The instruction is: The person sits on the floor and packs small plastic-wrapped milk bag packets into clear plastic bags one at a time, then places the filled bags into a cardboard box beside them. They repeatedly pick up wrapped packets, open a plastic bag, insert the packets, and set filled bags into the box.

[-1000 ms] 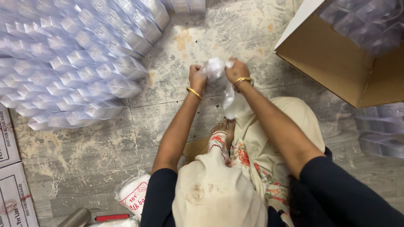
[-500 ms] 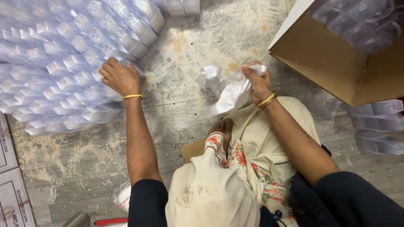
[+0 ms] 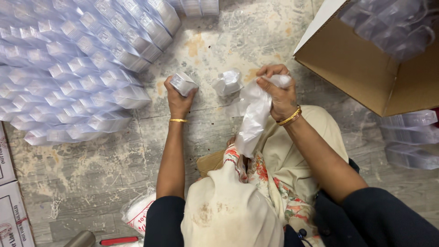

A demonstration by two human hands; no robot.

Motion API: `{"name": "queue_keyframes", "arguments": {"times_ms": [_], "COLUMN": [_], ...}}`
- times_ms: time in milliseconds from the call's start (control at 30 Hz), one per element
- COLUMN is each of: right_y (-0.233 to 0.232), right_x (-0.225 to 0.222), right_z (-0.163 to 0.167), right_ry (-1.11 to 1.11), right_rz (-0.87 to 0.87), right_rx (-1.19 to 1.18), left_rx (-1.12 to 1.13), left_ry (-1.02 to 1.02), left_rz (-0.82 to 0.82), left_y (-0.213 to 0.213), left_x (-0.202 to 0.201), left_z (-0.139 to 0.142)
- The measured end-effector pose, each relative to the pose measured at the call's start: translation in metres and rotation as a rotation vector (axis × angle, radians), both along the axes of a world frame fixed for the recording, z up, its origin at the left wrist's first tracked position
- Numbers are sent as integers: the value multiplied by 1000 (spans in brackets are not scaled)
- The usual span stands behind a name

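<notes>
The floor (image 3: 91, 183) is worn, stained concrete and carries everything. A large heap of clear packs (image 3: 68, 68) fills its top-left corner, rows lying slanted, the nearest end reaching toward the middle. An open carton (image 3: 366, 77) stands at the top-right corner, with more clear packs (image 3: 388, 23) inside it and a few flat ones (image 3: 407, 137) on the floor just below it. Printed boxes (image 3: 11, 201) line the left edge. A small bag (image 3: 137, 212) and a red-handled tool (image 3: 119, 240) lie at the bottom edge.

The person sits on the floor, knee up in the middle. The left hand (image 3: 179, 98) is closed around one small clear pack (image 3: 184, 83), held just off the heap's near end, fingers wrapped over it. The right hand (image 3: 279, 93) pinches the mouth of a thin plastic bag (image 3: 251, 119) between thumb and fingers; the bag hangs down toward the knee, long axis roughly vertical. A second small pack (image 3: 227, 82) rests on the floor between the two hands, apart from both.

The held pack lies left of the bag's mouth, near it, with the loose pack in the line between. The left hand is nearer the heap; the right is nearer the carton. Bare floor lies open above the hands; the carton's corner crowds the right.
</notes>
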State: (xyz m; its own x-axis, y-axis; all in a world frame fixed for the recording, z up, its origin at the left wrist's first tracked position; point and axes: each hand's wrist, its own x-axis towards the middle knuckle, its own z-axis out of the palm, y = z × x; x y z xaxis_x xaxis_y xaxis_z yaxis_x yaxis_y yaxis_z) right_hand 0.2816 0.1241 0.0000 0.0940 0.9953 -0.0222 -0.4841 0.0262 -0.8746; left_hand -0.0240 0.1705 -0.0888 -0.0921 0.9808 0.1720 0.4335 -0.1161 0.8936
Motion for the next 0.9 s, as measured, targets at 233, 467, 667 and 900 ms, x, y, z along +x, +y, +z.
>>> {"name": "queue_keyframes", "arguments": {"times_ms": [233, 467, 667, 900], "right_y": [-1, 1, -1, -8], "right_x": [4, -4, 0, -20], "right_z": [-8, 4, 17, 22], "right_ry": [-70, -157, -147, -360], "right_rz": [-108, -86, -101, -3], "right_rx": [-88, 2, 2, 187], "left_rx": [125, 222, 149, 301], "left_ry": [69, 81, 197, 104], "left_rz": [-55, -365, -413, -330], "left_y": [3, 6, 6, -45], "left_x": [13, 65, 78, 108], "left_z": [23, 49, 84, 152]}}
